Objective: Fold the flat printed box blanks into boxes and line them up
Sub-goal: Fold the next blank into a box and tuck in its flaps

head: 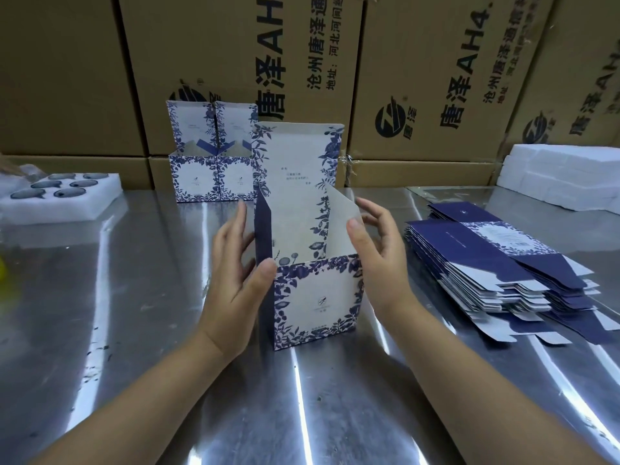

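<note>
head view: a person's left hand [231, 270] and right hand [377, 253] steady a half-formed printed box [318, 297] standing upright on the steel worktop [134, 297], its tall lid panel raised and its top open. the left fingers [240, 216] lie straight along the dark blue left flap with the thumb on the near corner, while the right thumb and loosely curved fingers pinch the right side flap. two finished boxes [214, 176] stand side by side at the back, lids up, and a stack of flat blanks [496, 263] waits at right. a foam tray [60, 196], white foam blocks [563, 176] and brown cartons [235, 62] ring the scene. the box body looks squared; the next move likely calls for setting it beside the pair behind, fronts level
</note>
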